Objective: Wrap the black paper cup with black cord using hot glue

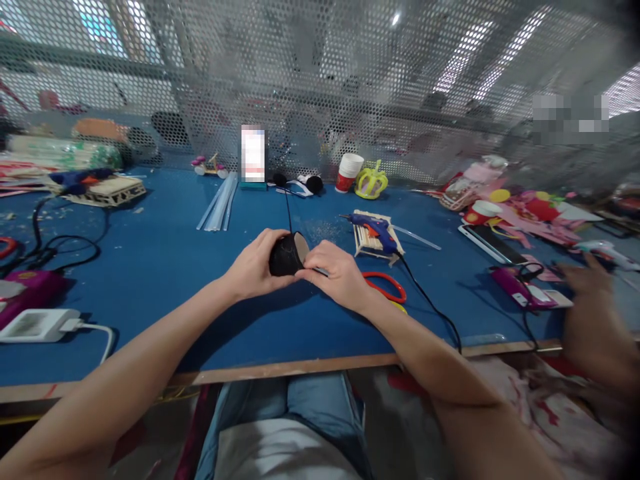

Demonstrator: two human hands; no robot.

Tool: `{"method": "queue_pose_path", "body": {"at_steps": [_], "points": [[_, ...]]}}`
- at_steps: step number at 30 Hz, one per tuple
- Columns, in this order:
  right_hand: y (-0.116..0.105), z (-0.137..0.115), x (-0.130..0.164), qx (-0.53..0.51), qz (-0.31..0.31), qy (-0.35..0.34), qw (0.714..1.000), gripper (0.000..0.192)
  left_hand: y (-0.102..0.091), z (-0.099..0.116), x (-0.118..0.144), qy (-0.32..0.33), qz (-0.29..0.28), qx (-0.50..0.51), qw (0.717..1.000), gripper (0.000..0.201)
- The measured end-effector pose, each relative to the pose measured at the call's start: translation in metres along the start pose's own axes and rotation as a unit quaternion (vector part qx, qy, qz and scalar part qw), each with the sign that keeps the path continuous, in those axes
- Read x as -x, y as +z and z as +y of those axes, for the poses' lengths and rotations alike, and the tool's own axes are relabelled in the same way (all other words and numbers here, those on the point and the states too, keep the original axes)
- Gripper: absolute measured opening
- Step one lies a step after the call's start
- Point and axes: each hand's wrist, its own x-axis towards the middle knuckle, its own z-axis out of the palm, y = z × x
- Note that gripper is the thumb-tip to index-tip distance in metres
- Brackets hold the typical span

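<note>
A small black cup-shaped piece [284, 257] with a pale inside is held over the blue table, tilted so its mouth faces right. My left hand [257, 263] wraps around its left side, thumb below and fingers on top. At the rim, my right hand [333, 272] pinches with thumb and fingertips against the cup's edge; what lies between those fingertips is too small to make out. A thin black cord runs up from behind the cup. Just beyond my right hand, a blue glue gun [375, 230] rests on a small wooden stick rack [383, 250].
Scissors with red handles [387, 287] lie by my right forearm. Clear glue sticks [220, 203], a phone on a stand [253, 157], paper cups [349, 172] and a yellow crown-like piece [371, 181] stand farther back. Another person's hand [593, 287] is at far right, near a purple box [523, 288].
</note>
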Motion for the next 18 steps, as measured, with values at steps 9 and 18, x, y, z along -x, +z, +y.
{"method": "queue_pose_path", "body": {"at_steps": [9, 18], "points": [[-0.0011, -0.0043, -0.0004, -0.066, -0.023, 0.161, 0.984, 0.033, 0.0045, -0.0052, 0.0009, 0.04, 0.015, -0.135, 0.99, 0.056], [0.0005, -0.0075, -0.004, -0.171, -0.035, 0.275, 0.946, 0.027, -0.0002, 0.0029, 0.0019, 0.073, -0.01, -0.234, 0.969, 0.061]]}}
